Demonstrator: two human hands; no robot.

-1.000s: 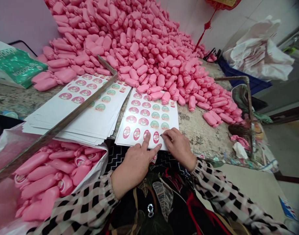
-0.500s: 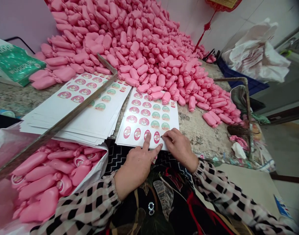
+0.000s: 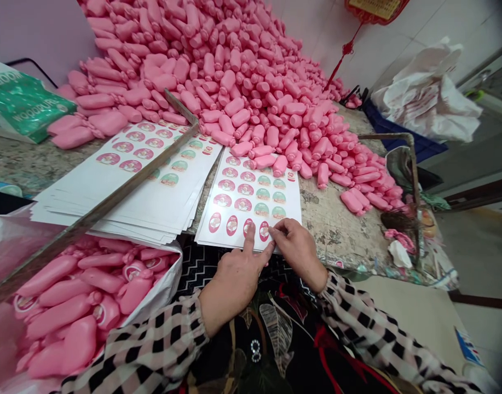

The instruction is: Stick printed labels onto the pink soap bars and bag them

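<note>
A sheet of stickers (image 3: 213, 191) lies on the table in front of me, printed with pink and green labels and a row of pink ovals along its near edge. My left hand (image 3: 238, 271) rests at that edge, its index finger stretched onto one oval and its thumb pointing toward the rightmost one. Thumb and index finger of my right hand (image 3: 298, 249) are pinched together at the right edge of that rightmost oval sticker (image 3: 264, 231). The sticker still lies within its row. Whatever is under my left palm is hidden.
A large heap of pink bottles (image 3: 234, 71) covers the back of the table. More sticker sheets (image 3: 111, 197) are stacked at left, with a metal bar (image 3: 123, 189) across them. An open white bag (image 3: 174, 268) below holds pink bottles. A metal frame (image 3: 415, 191) stands at right.
My right fingertips have moved slightly left, from beside the rightmost oval onto its edge. My left hand has shifted a little right. The view has tilted slightly.
</note>
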